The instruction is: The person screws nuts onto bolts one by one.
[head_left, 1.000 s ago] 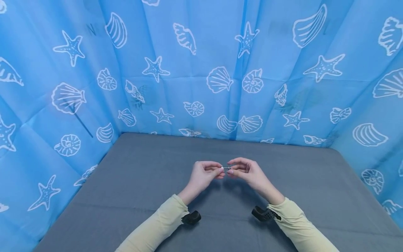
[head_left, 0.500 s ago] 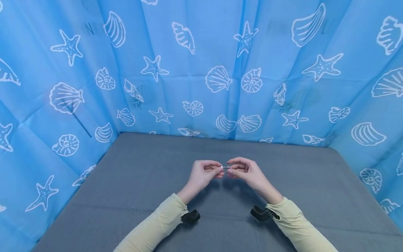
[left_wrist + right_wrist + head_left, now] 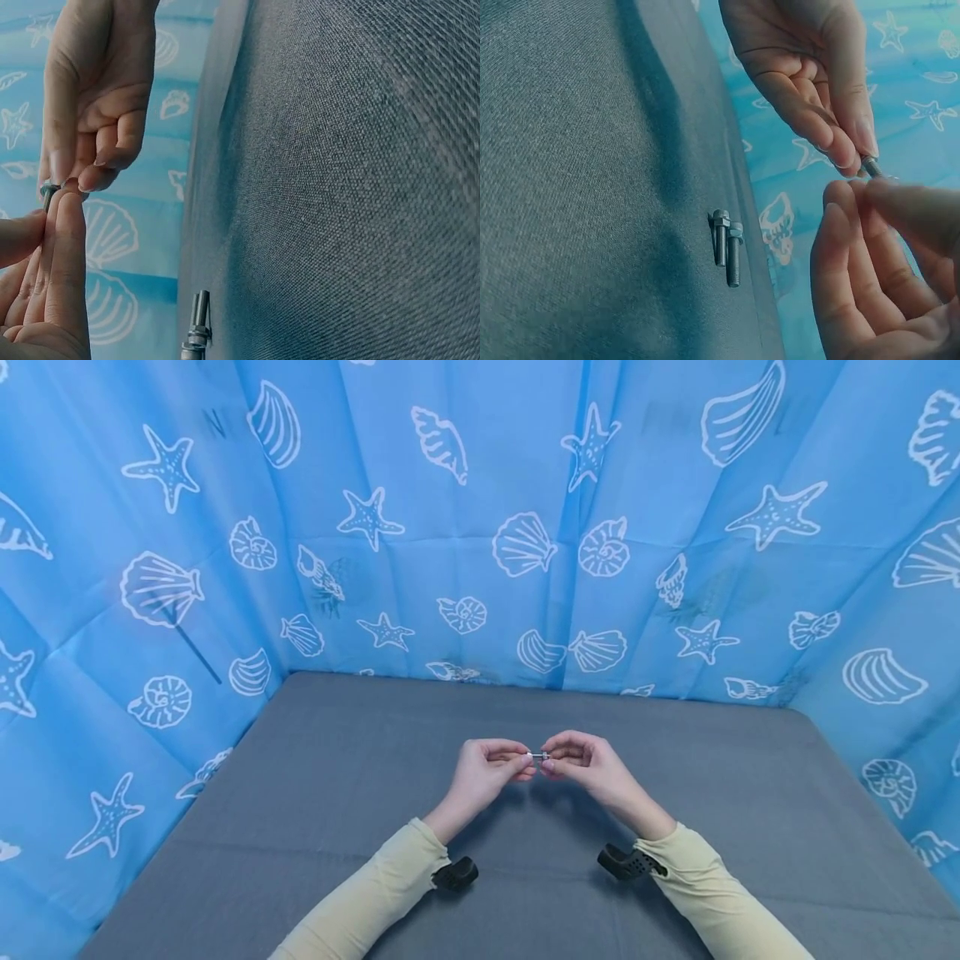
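Between my two hands, above the grey table, a small metal bolt (image 3: 537, 756) lies roughly level. My left hand (image 3: 487, 774) pinches its left end between thumb and fingers. On the right end, my right hand (image 3: 592, 768) pinches at a wider, nut-like piece; fingertips partly cover it, and I cannot tell whether it is a head or a nut. The left wrist view shows this wide end of the bolt (image 3: 49, 189) at the right thumb tip. Two more bolts lie side by side on the table in the right wrist view, one bolt (image 3: 720, 236) slightly offset from the other bolt (image 3: 734, 259).
A grey cloth-covered table (image 3: 360, 735) spreads under both hands. Blue curtains (image 3: 465, 568) printed with white shells and starfish stand behind it and at both sides. Black wrist-worn pieces sit at the left cuff (image 3: 431, 852) and the right cuff (image 3: 667, 847).
Both hands and the bolt stay in nearly the same place, with the pinch kept at each end. The head view has shifted slightly.
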A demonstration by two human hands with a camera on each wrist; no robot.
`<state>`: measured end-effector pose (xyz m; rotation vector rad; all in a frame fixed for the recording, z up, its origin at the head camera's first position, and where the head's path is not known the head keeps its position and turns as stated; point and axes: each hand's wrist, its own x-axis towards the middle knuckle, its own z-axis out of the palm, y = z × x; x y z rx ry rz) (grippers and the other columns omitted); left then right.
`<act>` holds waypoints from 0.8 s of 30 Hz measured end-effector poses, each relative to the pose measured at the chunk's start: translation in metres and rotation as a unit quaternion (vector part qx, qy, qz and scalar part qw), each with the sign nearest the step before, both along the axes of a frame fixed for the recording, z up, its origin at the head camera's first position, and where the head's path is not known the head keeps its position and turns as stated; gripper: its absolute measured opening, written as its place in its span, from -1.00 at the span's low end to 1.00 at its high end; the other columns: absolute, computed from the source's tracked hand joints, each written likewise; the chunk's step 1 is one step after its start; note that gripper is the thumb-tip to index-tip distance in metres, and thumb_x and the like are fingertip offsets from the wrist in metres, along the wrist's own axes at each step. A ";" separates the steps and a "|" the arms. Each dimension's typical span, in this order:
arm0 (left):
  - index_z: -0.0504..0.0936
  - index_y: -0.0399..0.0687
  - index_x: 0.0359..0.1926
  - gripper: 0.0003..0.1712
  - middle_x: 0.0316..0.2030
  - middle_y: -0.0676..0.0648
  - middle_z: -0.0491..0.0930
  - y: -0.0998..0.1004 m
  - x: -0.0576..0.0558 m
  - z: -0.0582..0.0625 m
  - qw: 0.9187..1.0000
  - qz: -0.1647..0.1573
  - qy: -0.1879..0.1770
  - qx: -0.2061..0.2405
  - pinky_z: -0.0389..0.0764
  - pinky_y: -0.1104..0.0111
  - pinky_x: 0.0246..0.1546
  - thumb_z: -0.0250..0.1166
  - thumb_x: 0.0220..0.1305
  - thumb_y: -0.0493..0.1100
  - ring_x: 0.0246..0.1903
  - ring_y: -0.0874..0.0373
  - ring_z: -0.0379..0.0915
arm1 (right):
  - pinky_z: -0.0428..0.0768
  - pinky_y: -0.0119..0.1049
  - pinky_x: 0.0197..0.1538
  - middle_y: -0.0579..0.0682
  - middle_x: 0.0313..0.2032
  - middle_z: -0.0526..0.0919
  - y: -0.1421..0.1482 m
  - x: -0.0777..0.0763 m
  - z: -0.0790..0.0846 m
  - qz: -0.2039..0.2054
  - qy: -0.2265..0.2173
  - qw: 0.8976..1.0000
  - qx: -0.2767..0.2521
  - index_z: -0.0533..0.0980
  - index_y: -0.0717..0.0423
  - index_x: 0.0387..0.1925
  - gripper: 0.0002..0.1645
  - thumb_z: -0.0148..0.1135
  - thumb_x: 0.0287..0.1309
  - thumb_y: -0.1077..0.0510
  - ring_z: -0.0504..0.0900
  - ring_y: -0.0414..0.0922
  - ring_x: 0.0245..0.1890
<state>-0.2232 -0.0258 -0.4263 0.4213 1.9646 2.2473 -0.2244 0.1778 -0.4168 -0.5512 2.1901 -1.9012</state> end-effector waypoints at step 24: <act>0.61 -0.53 -0.18 -0.77 -0.39 -0.27 0.68 -0.002 -0.001 -0.001 1.000 0.022 -0.009 0.001 0.68 0.13 -0.26 0.32 0.19 -0.38 -0.38 -0.02 0.68 | 0.63 0.07 -0.12 0.34 -0.20 0.63 -0.006 -0.002 0.000 -0.004 -0.024 1.000 0.014 0.47 0.42 0.00 -0.58 0.12 0.36 0.09 0.68 0.05 -0.25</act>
